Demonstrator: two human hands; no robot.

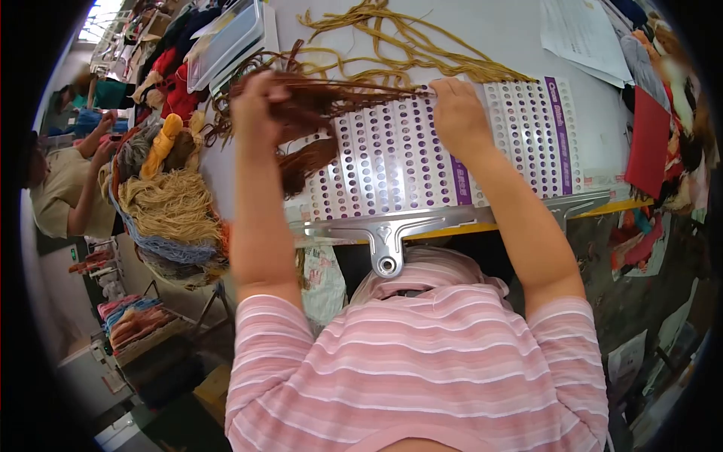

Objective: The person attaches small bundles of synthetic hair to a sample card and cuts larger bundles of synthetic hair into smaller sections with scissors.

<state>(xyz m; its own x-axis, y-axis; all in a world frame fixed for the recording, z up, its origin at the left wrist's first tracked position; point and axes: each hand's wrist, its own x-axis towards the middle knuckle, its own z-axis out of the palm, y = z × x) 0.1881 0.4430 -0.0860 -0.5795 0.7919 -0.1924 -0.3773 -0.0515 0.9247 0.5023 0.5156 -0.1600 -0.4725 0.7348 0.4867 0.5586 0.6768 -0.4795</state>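
My left hand [263, 105], smeared by motion, is closed around a bunch of brown thread [309, 94] at the upper left. Strands stretch from it across the top of a white punched card [384, 158] with rows of holes and a purple strip. At that card's top right corner my right hand [458, 113] pinches the strand ends; the fingertips partly hide them. A second punched card [527, 135] lies to the right, with mustard thread [422, 53] running from its top edge. A metal clip [388, 230] grips the cards' lower edge.
Skeins of beige, blue and orange yarn [169, 196] are piled at the left. A plastic box [230, 45] stands at the upper left, and papers [584, 38] lie at the upper right. A red folder [648, 143] sits at the right edge. Another person [68, 184] is at far left.
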